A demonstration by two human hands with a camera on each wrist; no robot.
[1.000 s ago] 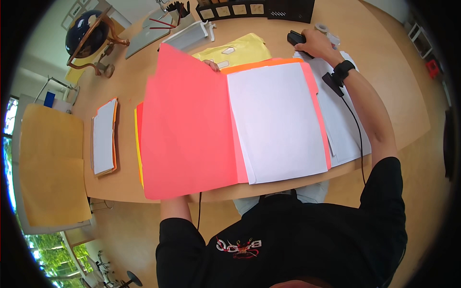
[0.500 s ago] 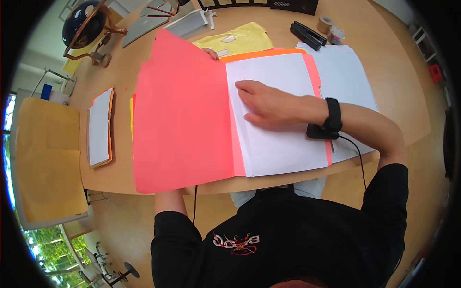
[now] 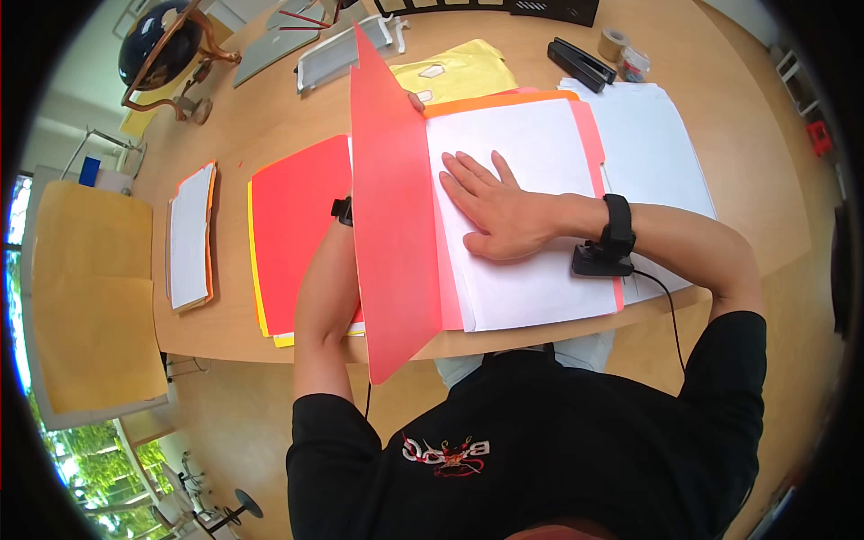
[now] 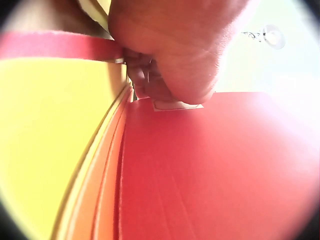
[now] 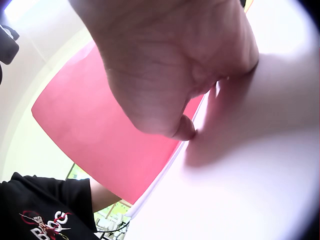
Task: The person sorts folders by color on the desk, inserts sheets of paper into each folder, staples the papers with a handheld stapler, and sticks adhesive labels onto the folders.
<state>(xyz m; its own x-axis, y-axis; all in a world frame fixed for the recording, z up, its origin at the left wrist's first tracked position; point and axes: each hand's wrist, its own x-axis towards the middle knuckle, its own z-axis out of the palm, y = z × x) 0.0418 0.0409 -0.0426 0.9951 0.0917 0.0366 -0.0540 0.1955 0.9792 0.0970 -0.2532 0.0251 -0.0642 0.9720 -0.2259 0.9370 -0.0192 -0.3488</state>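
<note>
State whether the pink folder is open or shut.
Open: its pink cover stands raised, baring white paper with the right hand spread on it.

Right hand flat (fingers spread)

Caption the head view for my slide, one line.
Right hand spread on white paper in an open folder, left hand at the raised pink cover, stapler beyond.

The pink folder is open near the front edge of the surface, its left cover raised steeply. White papers lie flat on its right side, their left edges slightly fanned.
</note>
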